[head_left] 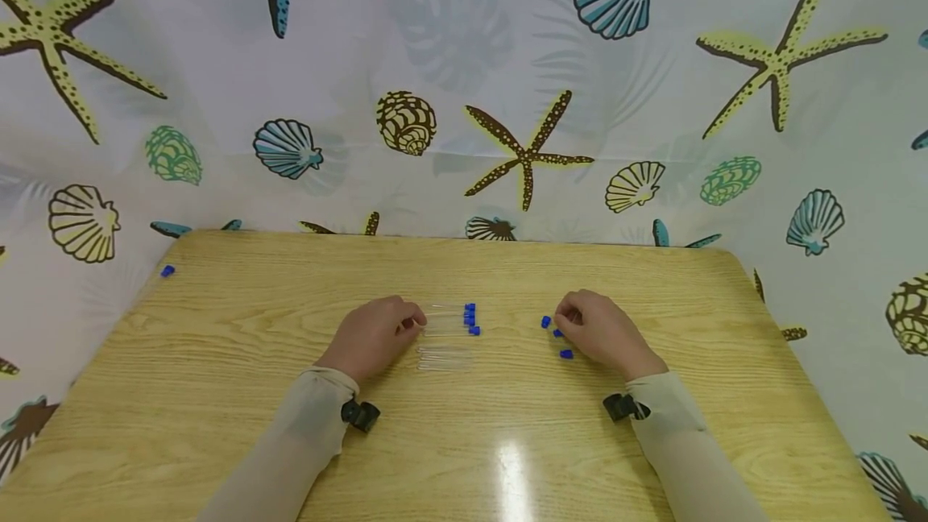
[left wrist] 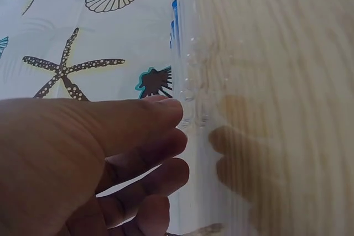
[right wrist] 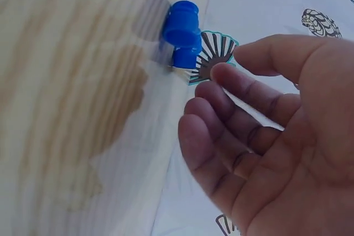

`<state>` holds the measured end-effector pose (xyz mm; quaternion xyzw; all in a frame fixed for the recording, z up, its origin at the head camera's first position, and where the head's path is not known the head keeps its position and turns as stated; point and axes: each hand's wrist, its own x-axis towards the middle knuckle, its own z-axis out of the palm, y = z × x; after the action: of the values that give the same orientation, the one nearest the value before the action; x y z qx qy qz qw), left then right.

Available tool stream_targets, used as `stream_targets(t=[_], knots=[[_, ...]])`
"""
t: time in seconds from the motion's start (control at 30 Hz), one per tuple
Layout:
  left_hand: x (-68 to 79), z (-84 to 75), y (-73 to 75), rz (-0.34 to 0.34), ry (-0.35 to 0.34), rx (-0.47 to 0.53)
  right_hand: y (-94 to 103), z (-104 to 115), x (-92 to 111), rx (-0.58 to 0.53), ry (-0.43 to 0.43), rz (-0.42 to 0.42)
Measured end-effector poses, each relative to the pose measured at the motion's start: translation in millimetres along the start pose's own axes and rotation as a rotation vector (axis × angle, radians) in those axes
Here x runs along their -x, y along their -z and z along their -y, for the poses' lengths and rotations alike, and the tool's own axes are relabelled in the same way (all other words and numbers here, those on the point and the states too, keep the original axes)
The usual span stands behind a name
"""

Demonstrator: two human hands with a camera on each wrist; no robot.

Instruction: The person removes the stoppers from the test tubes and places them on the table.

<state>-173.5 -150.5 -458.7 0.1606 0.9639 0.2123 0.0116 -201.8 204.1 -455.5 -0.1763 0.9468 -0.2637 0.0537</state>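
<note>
Several clear thin tubes (head_left: 444, 358) lie side by side on the wooden table, with no blue on their ends. Just beyond them lie more clear tubes (head_left: 445, 326) with blue caps (head_left: 470, 317) at their right ends. My left hand (head_left: 379, 333) is at the left ends of the capped tubes, fingers loosely bent; in the left wrist view its thumb (left wrist: 149, 115) and fingertips appear beside the clear tubes (left wrist: 193, 87), gripping none. My right hand (head_left: 598, 332) hovers by several loose blue caps (head_left: 566, 354). The right wrist view shows its relaxed fingers apart from the blue caps (right wrist: 182, 23).
One more blue cap (head_left: 167, 271) sits alone near the table's far left corner. Behind the table (head_left: 464, 264) hangs a white cloth (head_left: 348, 87) printed with shells and starfish. Light glares off the tabletop near the front.
</note>
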Motion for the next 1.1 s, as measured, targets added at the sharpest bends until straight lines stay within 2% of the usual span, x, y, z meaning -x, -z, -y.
stream_targets(t=[0.27,0.37,0.7,1.1], knots=[[0.4,2.6,-2.4,0.020,-0.021,0.024,-3.7,-0.4,-0.5,0.077,0.187,0.096],[0.3,2.5,-3.2,0.021,-0.025,0.024,-5.4,-2.1,-0.4,0.102,0.225,0.104],[-0.5,2.7,-7.0,0.010,-0.035,0.005,-3.8,-3.3,0.7,0.071,0.112,0.152],[-1.2,2.7,-9.4,0.013,-0.034,-0.007,1.8,-2.8,1.1,0.012,0.063,0.168]])
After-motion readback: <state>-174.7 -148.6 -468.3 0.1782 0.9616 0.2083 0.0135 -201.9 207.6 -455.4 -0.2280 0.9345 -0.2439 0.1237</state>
